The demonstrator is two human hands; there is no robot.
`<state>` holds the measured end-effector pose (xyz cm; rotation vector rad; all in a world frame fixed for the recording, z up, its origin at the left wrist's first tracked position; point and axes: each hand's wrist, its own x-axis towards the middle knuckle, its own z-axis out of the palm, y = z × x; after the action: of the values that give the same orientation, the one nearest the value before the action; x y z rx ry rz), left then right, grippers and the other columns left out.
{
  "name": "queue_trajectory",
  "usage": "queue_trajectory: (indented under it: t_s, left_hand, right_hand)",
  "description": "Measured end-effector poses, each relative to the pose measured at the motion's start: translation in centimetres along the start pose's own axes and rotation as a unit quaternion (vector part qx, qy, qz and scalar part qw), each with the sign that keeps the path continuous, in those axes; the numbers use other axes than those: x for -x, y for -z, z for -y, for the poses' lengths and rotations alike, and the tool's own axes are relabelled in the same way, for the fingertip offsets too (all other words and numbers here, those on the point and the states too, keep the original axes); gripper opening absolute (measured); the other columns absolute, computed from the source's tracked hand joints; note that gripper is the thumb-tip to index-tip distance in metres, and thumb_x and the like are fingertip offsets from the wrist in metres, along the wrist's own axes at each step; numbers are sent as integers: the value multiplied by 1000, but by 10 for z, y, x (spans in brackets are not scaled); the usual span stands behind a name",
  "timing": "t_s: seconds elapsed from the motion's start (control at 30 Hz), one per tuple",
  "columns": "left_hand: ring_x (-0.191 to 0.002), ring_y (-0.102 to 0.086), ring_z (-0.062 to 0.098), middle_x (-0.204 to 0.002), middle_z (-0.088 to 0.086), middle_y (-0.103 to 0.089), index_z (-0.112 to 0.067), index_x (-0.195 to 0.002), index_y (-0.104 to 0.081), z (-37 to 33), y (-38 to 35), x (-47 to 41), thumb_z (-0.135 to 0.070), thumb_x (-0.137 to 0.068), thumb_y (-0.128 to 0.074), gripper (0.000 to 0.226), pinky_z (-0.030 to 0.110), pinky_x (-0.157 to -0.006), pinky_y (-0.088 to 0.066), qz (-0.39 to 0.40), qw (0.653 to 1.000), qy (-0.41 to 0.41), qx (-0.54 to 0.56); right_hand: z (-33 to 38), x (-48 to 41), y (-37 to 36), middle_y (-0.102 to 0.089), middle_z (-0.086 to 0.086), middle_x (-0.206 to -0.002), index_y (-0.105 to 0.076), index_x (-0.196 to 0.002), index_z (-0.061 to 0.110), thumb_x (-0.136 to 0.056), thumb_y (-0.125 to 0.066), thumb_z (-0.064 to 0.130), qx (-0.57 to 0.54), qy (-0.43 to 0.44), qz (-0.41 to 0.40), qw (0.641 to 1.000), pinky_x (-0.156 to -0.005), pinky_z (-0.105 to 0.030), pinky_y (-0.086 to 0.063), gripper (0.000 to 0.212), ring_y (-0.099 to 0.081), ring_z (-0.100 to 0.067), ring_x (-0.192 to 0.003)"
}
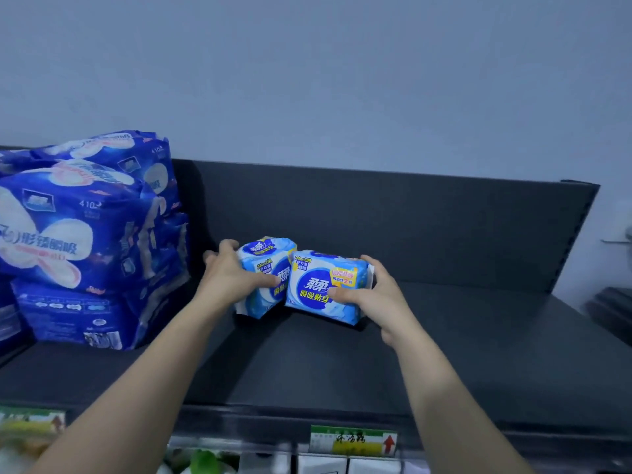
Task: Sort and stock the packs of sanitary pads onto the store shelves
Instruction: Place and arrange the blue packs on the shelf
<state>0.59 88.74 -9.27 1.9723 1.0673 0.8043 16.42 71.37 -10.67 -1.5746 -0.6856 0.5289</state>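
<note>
Your left hand (232,271) has its fingers wrapped over the top of the left pack (263,254), thumb on the printed face. That pack sits skewed, long axis slanting up and away, face angled right. Your right hand (369,295) grips the right pack (318,285) by its right end. This one lies with its long axis left to right, dipping a bit on the right, label facing you. The packs touch mid-shelf (444,336), toward the far wall. Can't tell if they're resting fully on it. Big dark blue packs (85,234) are stacked at the left, and a price tag (354,439) hangs on the near edge.
</note>
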Motion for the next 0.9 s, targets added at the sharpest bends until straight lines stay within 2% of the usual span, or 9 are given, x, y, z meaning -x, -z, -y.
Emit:
queue_trajectory:
  t_s: [0.17,0.3,0.4,0.47,0.53,0.6,0.7,0.8,0.9]
  left_hand:
    - [-113,-52,19,-136,3,-41,-16,-139,-25,-25,-22,9,-33,-54,-93,110,34,-87,-46,1,993,-57,103]
    - [-120,-52,22,-138,2,-41,-20,-138,-26,-50,-46,24,-42,-45,-93,117,45,-96,-49,20,983,-82,162]
    - [-121,-49,20,-137,2,-38,-17,-138,-27,-74,-67,45,-42,-43,-94,120,41,-88,-53,45,975,-100,195]
    - [-118,-52,20,-134,1,-41,-20,-135,-29,-90,-81,62,-46,-37,-93,120,44,-79,-58,72,968,-106,217]
    - [-113,-57,19,-130,-1,-45,-28,-126,-31,-109,-97,83,-52,-29,-90,116,49,-78,-58,102,960,-114,236]
    - [-109,-58,17,-128,-2,-48,-28,-120,-31,-128,-113,110,-49,-32,-91,108,48,-83,-56,127,952,-125,249]
    - [-106,-59,14,-126,-2,-51,-17,-129,-34,-156,-139,156,-31,-49,-95,101,39,-84,-55,164,937,-141,274]
    - [-104,-60,14,-124,-3,-52,-13,-136,-32,-183,-160,211,-23,-55,-93,102,35,-81,-55,213,921,-152,290]
    - [-105,-59,13,-123,-3,-53,-12,-136,-33,-207,-179,271,-22,-56,-93,101,35,-92,-51,253,906,-164,297]
  right_hand:
    - [3,31,30,-65,10,-122,-40,-139,26,-69,-86,6,-37,61,-82,994,-66,-12,-52,86,-66,-3,-100]
    - [4,59,64,-65,8,-123,-42,-140,26,-67,-88,15,-34,94,-154,983,-86,-29,-56,86,-67,-6,-104]
    - [8,86,95,-66,9,-121,-44,-138,26,-68,-87,13,-34,113,-203,972,-83,-28,-56,83,-68,-5,-101]
    - [10,104,117,-66,8,-121,-44,-137,25,-68,-87,12,-31,119,-233,965,-79,-25,-56,82,-68,-5,-101]
    - [10,128,143,-67,5,-121,-46,-136,23,-67,-88,11,-25,123,-266,956,-83,-29,-56,82,-68,-8,-103]
    - [11,159,170,-68,4,-117,-50,-130,22,-67,-87,7,-22,132,-294,946,-83,-31,-57,74,-68,-8,-100]
    - [11,211,209,-69,6,-114,-52,-122,23,-68,-85,2,-16,139,-331,933,-76,-24,-56,67,-69,-6,-96]
    - [10,268,244,-67,4,-121,-51,-126,24,-61,-91,13,-8,127,-372,919,-85,-34,-57,77,-68,-11,-103]
    - [12,335,276,-69,6,-114,-54,-117,29,-68,-85,6,1,119,-409,905,-72,-23,-57,63,-70,-5,-94]
